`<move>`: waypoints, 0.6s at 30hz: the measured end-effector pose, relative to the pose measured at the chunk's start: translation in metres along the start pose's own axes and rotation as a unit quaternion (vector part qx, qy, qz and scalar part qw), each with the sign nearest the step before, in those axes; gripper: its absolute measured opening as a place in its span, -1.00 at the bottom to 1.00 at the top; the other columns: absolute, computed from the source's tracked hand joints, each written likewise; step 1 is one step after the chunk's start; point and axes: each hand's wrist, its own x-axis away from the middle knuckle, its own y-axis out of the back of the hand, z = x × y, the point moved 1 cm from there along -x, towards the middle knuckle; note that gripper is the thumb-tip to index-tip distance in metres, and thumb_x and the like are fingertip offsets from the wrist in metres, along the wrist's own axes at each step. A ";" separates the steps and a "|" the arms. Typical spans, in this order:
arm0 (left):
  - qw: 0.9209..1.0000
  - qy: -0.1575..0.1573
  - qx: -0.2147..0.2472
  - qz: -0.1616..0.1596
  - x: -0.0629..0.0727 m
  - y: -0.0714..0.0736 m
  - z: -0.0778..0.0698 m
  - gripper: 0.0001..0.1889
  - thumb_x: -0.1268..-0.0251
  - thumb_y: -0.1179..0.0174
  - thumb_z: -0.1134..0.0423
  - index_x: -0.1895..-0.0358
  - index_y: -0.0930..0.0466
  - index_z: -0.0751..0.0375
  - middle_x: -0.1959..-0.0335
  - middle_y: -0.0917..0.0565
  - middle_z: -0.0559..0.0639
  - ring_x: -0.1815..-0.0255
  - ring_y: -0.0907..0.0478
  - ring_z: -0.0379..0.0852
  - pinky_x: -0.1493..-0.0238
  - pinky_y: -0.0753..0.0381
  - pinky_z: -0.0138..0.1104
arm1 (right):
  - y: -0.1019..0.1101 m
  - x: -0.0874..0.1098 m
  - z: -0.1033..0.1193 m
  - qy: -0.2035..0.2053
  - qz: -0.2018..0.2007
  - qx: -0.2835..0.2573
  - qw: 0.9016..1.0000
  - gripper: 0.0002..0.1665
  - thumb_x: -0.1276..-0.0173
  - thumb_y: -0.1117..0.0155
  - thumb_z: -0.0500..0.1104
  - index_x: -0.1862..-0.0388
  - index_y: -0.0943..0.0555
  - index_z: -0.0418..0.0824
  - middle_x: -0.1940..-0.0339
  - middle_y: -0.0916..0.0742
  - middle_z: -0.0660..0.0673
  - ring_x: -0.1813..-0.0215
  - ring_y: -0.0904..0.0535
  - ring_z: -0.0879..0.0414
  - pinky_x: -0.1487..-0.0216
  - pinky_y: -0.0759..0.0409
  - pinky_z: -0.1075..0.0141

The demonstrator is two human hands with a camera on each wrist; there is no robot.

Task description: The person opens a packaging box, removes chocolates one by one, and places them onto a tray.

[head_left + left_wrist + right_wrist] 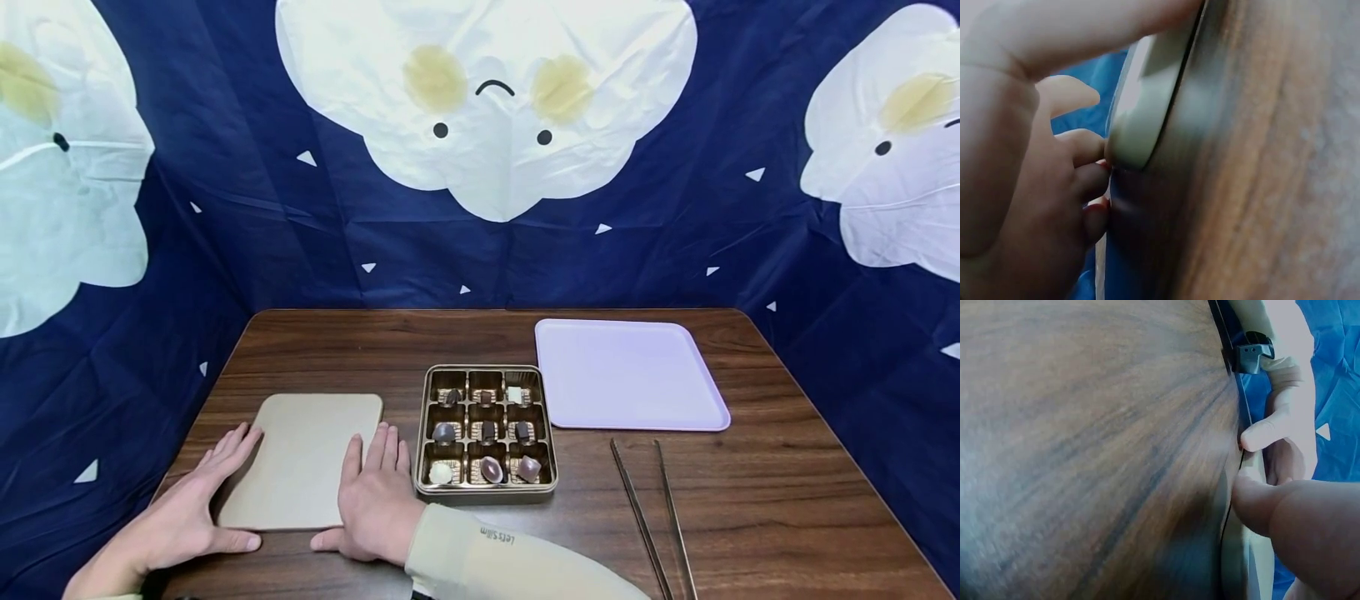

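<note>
A beige-gold rectangular lid (307, 458) with rounded corners lies flat on the table's left side. My left hand (191, 504) is at its left edge, fingers extended along the side and thumb by the near left corner. Across from it, my right hand (378, 500) rests at the right edge with straight fingers, its thumb beside the near edge. In the left wrist view the lid's side wall (1147, 106) shows between thumb and fingers. To the right of the right hand sits an open gold tin (486, 493), its compartments holding several chocolates (491, 469).
A pale lilac tray (630, 375) lies at the back right, against the tin's far right side. Long metal tongs (637, 508) lie spread on the wooden table (780, 500) at the right. Dark blue cloth (510, 267) with cloud prints hangs behind and beside the table.
</note>
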 end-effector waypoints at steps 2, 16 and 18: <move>1.000 0.000 -0.001 -0.004 0.000 0.001 -0.001 0.44 0.23 -0.74 -0.07 -0.74 0.06 0.15 -0.65 0.05 0.57 -0.72 0.36 0.13 -0.44 0.47 -0.71 | 0.000 0.002 0.000 0.008 -0.014 -0.001 1.000 0.56 -0.01 -0.04 0.84 -0.76 -0.05 -0.11 -0.71 -0.16 -0.40 -0.72 -0.03 -0.23 -0.67 -0.15 -0.03; 0.993 -0.040 -0.028 -0.108 -0.008 0.014 -0.022 0.30 0.17 -0.70 0.21 -0.71 -0.06 0.14 -0.75 0.06 0.11 -0.73 0.33 -0.28 -0.53 0.34 -0.64 | 0.013 0.013 -0.011 0.173 -0.202 0.010 0.964 0.38 -0.33 0.20 0.74 -0.69 -0.12 -0.32 -0.67 -0.24 -0.40 -0.71 -0.08 -0.28 -0.65 -0.21 0.01; 0.990 -0.051 -0.034 -0.125 -0.011 0.016 -0.025 0.30 0.18 -0.70 0.22 -0.71 -0.06 0.16 -0.75 0.05 0.12 -0.74 0.32 -0.23 -0.59 0.36 -0.58 | 0.016 0.014 -0.013 0.185 -0.216 0.007 0.959 0.35 -0.35 0.20 0.71 -0.70 -0.13 -0.30 -0.67 -0.23 -0.40 -0.70 -0.08 -0.31 -0.65 -0.21 -0.02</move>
